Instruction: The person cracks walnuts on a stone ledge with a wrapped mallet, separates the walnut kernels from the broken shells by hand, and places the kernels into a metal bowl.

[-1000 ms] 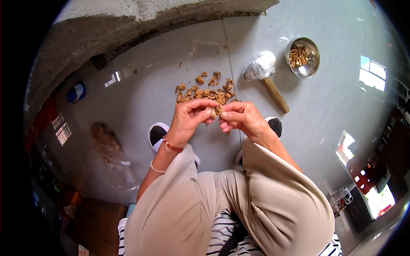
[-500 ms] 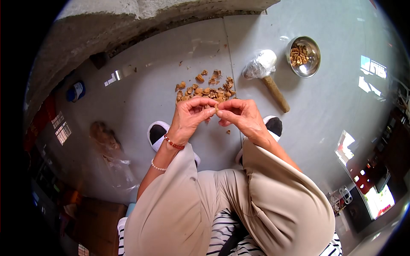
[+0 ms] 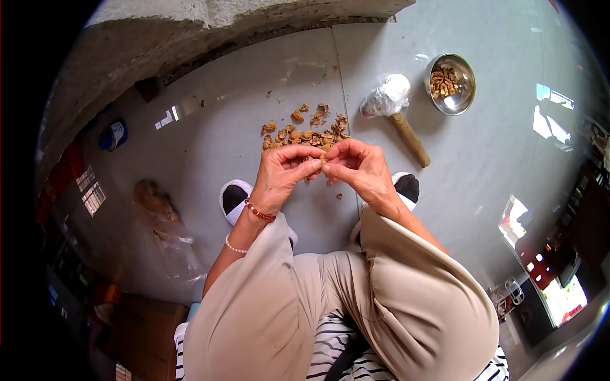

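My left hand (image 3: 279, 174) and my right hand (image 3: 363, 171) meet above the floor, fingertips almost touching. Both are closed in a pinch on one small walnut piece (image 3: 323, 159), mostly hidden by the fingers. Just beyond them lies a pile of cracked walnut shells (image 3: 308, 135), partly covered by my hands. A hammer (image 3: 403, 127) with a wooden handle and a plastic-wrapped head rests to the right of the pile. Farther right, a metal bowl (image 3: 469, 81) holds walnut kernels (image 3: 443, 82).
A clear plastic bag (image 3: 175, 251) with brown contents lies on the grey floor at left. A blue can (image 3: 114, 136) stands farther off, near a rough concrete block (image 3: 152, 38). My shoes (image 3: 234, 197) flank the work spot.
My right hand's fingers have shifted slightly, its index finger lifting and its lower fingers curling in. My left hand stays almost still, and the walnut piece remains between both hands.
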`<state>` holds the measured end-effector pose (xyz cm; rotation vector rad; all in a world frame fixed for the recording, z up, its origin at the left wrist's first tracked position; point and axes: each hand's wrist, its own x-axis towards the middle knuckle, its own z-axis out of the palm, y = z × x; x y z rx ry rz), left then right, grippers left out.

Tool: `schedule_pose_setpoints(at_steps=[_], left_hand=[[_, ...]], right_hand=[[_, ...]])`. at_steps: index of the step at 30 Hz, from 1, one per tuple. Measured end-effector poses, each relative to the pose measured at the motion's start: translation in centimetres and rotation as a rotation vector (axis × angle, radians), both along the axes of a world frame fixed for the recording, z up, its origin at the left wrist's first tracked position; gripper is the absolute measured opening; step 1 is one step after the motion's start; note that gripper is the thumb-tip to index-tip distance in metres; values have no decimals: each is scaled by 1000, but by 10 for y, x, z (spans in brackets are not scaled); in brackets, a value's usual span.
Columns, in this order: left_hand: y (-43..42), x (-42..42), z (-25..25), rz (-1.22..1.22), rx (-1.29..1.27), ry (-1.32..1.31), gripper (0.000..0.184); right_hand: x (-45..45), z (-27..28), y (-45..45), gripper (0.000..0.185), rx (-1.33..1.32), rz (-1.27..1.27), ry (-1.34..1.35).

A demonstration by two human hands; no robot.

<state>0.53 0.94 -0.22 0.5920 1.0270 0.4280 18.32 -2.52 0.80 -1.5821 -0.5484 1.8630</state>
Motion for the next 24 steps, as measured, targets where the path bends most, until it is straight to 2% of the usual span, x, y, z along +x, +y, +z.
schedule_pose_setpoints(at_steps=[10, 24], left_hand=[[0, 1, 3, 6, 7, 43, 11], [-3, 4, 5, 2, 79, 116, 5]], right_hand=[[4, 7, 6, 12, -151, -23, 162], [-1, 5, 6, 12, -79, 101, -9]])
